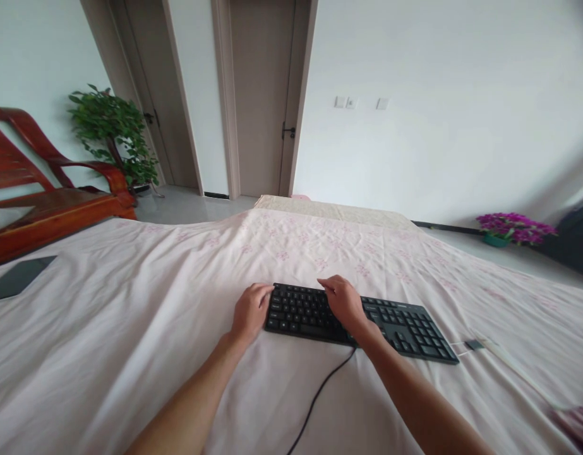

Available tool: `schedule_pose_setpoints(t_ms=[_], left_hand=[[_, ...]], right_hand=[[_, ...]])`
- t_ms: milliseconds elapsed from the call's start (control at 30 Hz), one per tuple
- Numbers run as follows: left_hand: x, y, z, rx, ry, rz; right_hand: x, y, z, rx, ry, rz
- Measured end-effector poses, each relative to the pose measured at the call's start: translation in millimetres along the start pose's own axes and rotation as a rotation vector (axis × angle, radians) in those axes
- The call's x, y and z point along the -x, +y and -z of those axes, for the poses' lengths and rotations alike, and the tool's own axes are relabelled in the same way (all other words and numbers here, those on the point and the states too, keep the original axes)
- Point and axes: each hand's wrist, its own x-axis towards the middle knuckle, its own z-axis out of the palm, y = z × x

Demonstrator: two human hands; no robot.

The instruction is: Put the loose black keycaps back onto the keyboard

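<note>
A black computer keyboard [300, 309] lies flat on a pale pink flowered sheet [187, 354], its number pad to the right. At its left edge is my left hand [251, 311], the fingers closed against the upper left corner and side. My right hand [344, 302] is over the middle of the keyboard and covers some keys. Its fingers are drawn together and point left near the top row; whatever may be between them is too small to make out. A black cable [319, 388] runs from the keyboard's near edge toward me.
A dark flat device [19, 278] lies at the left edge of the sheet. On the right are a small dark piece [474, 344] and a pale cord [518, 373]. Beyond stand a red wooden bench [83, 215], a leafy plant [111, 126] and purple flowers [513, 226].
</note>
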Motion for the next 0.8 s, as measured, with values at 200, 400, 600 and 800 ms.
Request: schedule_pose_setpoints(t_ms=[200,400,600,800], left_hand=[[-2,35,-6.8,-0.179,-0.182,-0.275],[-1,56,-26.3,-0.355,-0.351,-0.336],[1,56,-29.9,-0.39,-0.373,-0.321],[4,66,-39.5,-0.411,-0.348,-0.243]], right_hand=[[49,19,17,0.137,0.01,0.068],[84,32,22,0.323,-0.045,0.203],[98,40,15,0.378,-0.026,0.266],[100,39,13,0.365,-0.003,0.236]])
